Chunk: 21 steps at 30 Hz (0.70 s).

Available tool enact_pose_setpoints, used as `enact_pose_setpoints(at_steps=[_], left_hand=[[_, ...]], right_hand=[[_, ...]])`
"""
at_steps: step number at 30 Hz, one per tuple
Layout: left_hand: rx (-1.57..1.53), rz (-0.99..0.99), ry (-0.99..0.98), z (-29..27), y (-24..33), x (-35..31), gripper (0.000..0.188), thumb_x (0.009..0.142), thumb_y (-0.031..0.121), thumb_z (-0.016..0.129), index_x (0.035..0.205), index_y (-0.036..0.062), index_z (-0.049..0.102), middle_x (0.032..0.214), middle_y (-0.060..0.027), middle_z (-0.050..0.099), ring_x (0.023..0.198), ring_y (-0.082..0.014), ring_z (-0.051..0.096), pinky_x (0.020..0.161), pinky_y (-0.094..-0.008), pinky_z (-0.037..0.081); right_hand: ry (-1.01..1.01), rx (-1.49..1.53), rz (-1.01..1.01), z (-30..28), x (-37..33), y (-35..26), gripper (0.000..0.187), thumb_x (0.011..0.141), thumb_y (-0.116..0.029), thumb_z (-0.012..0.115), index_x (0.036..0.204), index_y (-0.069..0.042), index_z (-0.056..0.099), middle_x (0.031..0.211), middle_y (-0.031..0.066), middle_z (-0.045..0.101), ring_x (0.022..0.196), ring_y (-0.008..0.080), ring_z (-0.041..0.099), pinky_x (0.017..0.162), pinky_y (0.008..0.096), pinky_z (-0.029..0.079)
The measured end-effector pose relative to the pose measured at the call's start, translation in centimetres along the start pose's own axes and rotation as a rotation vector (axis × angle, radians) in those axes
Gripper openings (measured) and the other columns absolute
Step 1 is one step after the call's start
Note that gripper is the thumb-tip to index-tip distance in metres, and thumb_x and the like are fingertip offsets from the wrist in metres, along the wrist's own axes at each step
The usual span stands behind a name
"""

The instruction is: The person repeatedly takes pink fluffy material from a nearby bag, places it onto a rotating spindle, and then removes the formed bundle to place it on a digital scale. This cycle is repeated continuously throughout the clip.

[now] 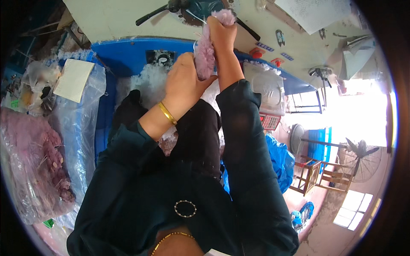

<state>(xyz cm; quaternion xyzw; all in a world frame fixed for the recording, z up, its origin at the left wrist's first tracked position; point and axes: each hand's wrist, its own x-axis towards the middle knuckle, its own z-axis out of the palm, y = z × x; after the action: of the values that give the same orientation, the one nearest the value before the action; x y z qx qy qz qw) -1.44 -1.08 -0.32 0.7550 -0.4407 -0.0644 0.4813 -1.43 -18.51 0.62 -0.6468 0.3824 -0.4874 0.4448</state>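
Note:
A long, fluffy pink plush piece (204,57) is held up in front of the machine's blue front panel. My right hand (223,38) wraps round its upper part, and a tuft of pink pile sticks out above the fist. Lower down, my left hand (184,81) grips the near end, with its thumb under the tip. The plush hides part of a thin pale rod or tube beside it. Just beyond the right hand is a dark round fitting (205,10) with black handles, set in the pale machine top.
White stuffing (149,81) lies in a blue bin below my hands. At left, a clear bag (32,170) holds pink plush pieces, near a notepad (73,80). Red buttons (256,53), thread snips (279,37) and paper (314,13) are at right. Beyond stand fans (358,160) and a wooden chair (305,175).

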Motion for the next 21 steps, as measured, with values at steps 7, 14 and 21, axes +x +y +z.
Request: enact_pose_setpoints(at_steps=[7, 14, 21], left_hand=[[-0.081, 0.059, 0.106, -1.7, -0.8, -2.9, 0.047, 0.070, 0.023, 0.079, 0.102, 0.0017, 0.053, 0.095, -0.0188, 0.060, 0.087, -0.0376, 0.059, 0.073, -0.0397, 0.047], [-0.884, -0.108, -0.155, -3.7, -2.7, -2.8, 0.031, 0.090, 0.021, 0.060, 0.111, -0.0017, 0.057, 0.098, -0.0104, 0.064, 0.086, -0.0243, 0.061, 0.074, -0.0336, 0.048], [-0.928, -0.293, -0.161, -1.1, -5.2, -4.4, 0.037, 0.099, 0.030, 0.047, 0.115, -0.0029, 0.057, 0.093, -0.0033, 0.060, 0.079, -0.0065, 0.052, 0.070, -0.0231, 0.045]], right_hand=[[-0.047, 0.160, 0.109, -1.7, -6.4, -3.9, 0.008, 0.075, -0.009, 0.063, 0.076, -0.002, 0.062, 0.071, -0.0011, 0.060, 0.065, 0.0078, 0.054, 0.057, 0.0273, 0.045], [-0.627, 0.365, 0.278, -9.5, -8.9, -2.9, 0.038, 0.090, -0.033, 0.060, 0.109, 0.000, 0.060, 0.092, 0.0038, 0.064, 0.077, 0.0106, 0.058, 0.068, 0.0260, 0.046], [-0.799, 0.718, 0.647, -8.8, -14.1, -1.0, 0.036, 0.088, -0.034, 0.065, 0.107, -0.003, 0.059, 0.080, 0.0000, 0.060, 0.062, 0.0092, 0.055, 0.049, 0.0249, 0.043]])
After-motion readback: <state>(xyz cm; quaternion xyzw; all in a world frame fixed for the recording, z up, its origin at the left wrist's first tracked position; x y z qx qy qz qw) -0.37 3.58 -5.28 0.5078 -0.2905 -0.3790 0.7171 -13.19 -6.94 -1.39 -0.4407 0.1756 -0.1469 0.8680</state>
